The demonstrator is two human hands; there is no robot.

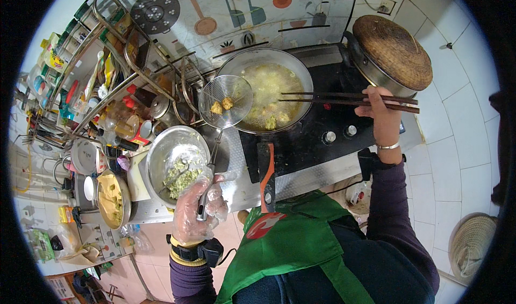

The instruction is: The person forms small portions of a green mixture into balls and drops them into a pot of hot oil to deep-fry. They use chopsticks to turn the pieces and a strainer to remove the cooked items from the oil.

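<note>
My left hand (199, 207), in a clear plastic glove, holds the handle of a wire skimmer (225, 87). Two small golden fried pieces (221, 105) lie in the skimmer, which overlaps the left rim of a wok (304, 72) of bubbling oil. Pale green and yellow pieces (271, 122) float in the oil. My right hand (379, 110) grips long dark chopsticks (346, 98), whose tips are over the oil. Beneath the skimmer's handle, a metal bowl (155, 155) contains a pale green shredded mixture (179, 179) and a spoon. The wok's handle (266, 177) points toward me.
A second pot (379, 72) with a round woven lid (393, 52) stands at the back right of the black cooktop (298, 142). Crowded metal racks (107, 96) with jars and bottles are at left. A lined metal bowl (125, 201) holds several greenish pieces.
</note>
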